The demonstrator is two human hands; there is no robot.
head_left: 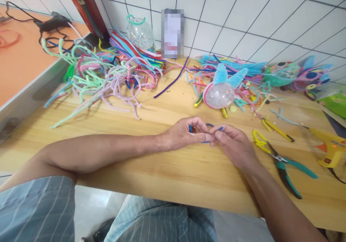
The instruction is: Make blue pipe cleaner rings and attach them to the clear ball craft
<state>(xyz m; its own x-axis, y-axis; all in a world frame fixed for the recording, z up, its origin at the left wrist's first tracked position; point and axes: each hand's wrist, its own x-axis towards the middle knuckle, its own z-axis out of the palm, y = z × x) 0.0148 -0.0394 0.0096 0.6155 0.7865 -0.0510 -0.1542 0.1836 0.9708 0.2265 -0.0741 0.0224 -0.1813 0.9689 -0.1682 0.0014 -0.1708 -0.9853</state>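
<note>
L hand (185,134) & R hand (234,144), fingertips together, pinching curved blue stem (221,128) btwn them, over table (162,173) nr front edge. Clear ball (220,95) w/ blue ears beyond; pliers (282,159) to R.

No legible text or numbers.

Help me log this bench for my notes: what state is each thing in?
Left hand, closed on the blue strip
Right hand, pinching the blue strip
Blue strip, bent, partly hidden
Purple strip, loose, slightly curved
Pliers, lying spread open
Yellow glue gun, lying down; on or off, cannot tell
Phone, upright, lit, picture blurred
Clear ball, with blue ears pointing up
</note>
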